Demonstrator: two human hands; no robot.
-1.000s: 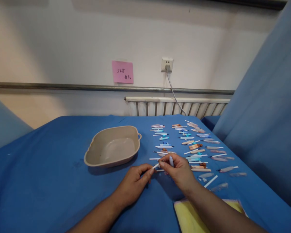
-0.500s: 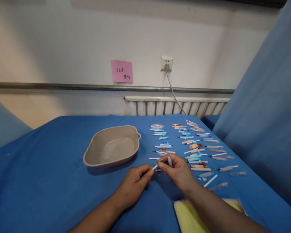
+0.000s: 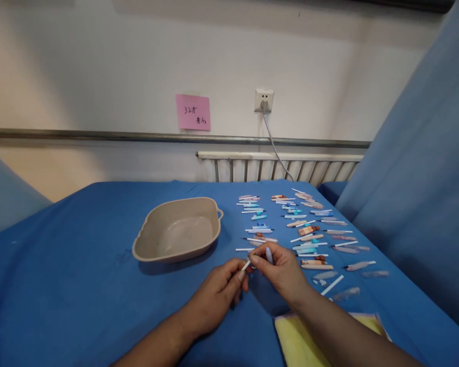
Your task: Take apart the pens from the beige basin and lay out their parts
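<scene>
Between my two hands is a thin white pen refill (image 3: 246, 265), slanting up to the right. My left hand (image 3: 220, 288) pinches its lower end between thumb and forefinger. At the upper end, my right hand (image 3: 277, 267) closes thumb and finger about the tip, which its fingers partly hide. A pale lavender pen barrel (image 3: 269, 256) stands up out of the same right hand, its lower part covered by the fingers. Just past the hands, white refills (image 3: 245, 250) and pen parts lie in rows on the blue cloth (image 3: 99, 300).
A beige plastic basin (image 3: 137, 250) stands left of the rows. Under my right forearm lies a yellow cloth (image 3: 296, 339). Clear plastic pieces (image 3: 346, 294) and a loose white refill (image 3: 332, 284) are at the right. A blue curtain (image 3: 416, 168) hangs beyond the table's right edge.
My left hand has shifted slightly right and its fingers below the refill have loosened outward. The right hand has hardly moved and keeps the barrel.
</scene>
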